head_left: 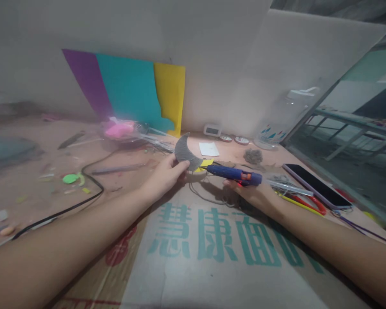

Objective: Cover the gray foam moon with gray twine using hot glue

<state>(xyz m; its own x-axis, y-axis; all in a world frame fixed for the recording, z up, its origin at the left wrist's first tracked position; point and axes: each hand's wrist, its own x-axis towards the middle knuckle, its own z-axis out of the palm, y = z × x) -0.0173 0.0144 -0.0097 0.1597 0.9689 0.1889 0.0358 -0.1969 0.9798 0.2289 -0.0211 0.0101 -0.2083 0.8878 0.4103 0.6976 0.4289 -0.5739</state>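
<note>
Between the thumb and fingers of my left hand (167,174) is a grey crescent-shaped piece (185,150) with a ribbed surface, its tip pointing up. My right hand (254,193) is closed round a blue hot glue gun (228,172) with an orange part and a small red light. A clear glue stick (291,186) sticks out of the gun's back end. The gun's nozzle points left and meets or nearly meets the crescent's lower right end. A small yellow piece (206,164) shows just behind the nozzle. A thin grey cord (202,198) hangs in a loop below.
A phone (317,184) and red-handled scissors (312,205) lie at the right. A clear bottle (281,120) stands behind them. Grey tangled yarn (252,156) and a white card (209,149) lie beyond my hands. A black cable (93,182) crosses the left side. Coloured sheets (128,90) lean at the back.
</note>
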